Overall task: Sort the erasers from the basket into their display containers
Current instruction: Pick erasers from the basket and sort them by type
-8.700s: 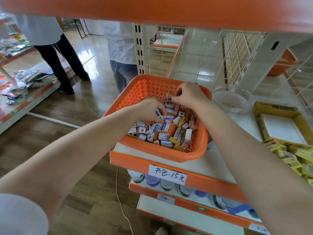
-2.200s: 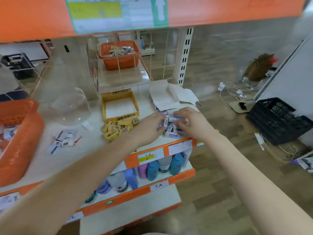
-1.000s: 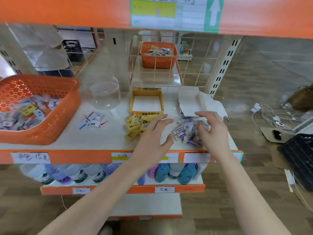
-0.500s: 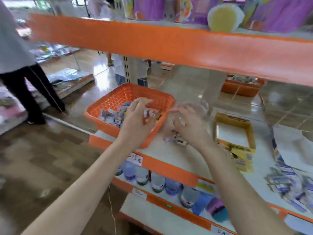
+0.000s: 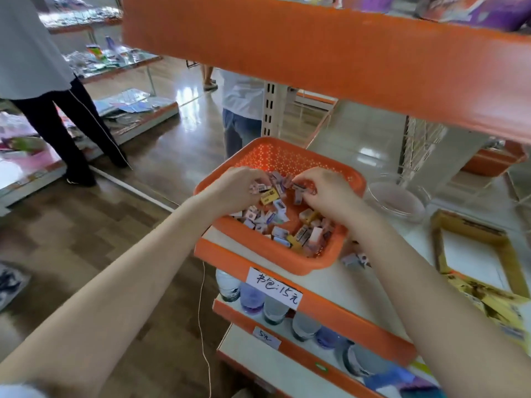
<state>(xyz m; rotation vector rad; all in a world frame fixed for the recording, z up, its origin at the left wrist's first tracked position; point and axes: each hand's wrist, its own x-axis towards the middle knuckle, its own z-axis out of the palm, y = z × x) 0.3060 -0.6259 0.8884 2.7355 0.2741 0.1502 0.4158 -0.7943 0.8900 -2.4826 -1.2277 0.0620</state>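
An orange perforated basket (image 5: 273, 261) stands at the left end of the white shelf, holding several small wrapped erasers (image 5: 288, 229), white, blue and yellow. Both my hands are inside it, over the far part of the pile. My left hand (image 5: 237, 189) has its fingers curled and pinches a white barcoded eraser (image 5: 260, 187). The fingertips of my right hand (image 5: 326, 193) are curled round a dark-striped eraser (image 5: 298, 187). To the right of the basket stand a clear bowl (image 5: 398, 198) and a yellow cardboard display box (image 5: 439, 237).
A few white erasers (image 5: 356, 258) lie beside the basket, and yellow erasers (image 5: 488, 300) are heaped before the box. An orange upper shelf (image 5: 316, 58) hangs low overhead. Bottles (image 5: 273, 305) fill the shelf below. Two people (image 5: 57, 124) stand in the aisle to the left.
My hands left the eraser pile at the shelf's right end and swung left with my view. Both now reach into the basket and pinch erasers.
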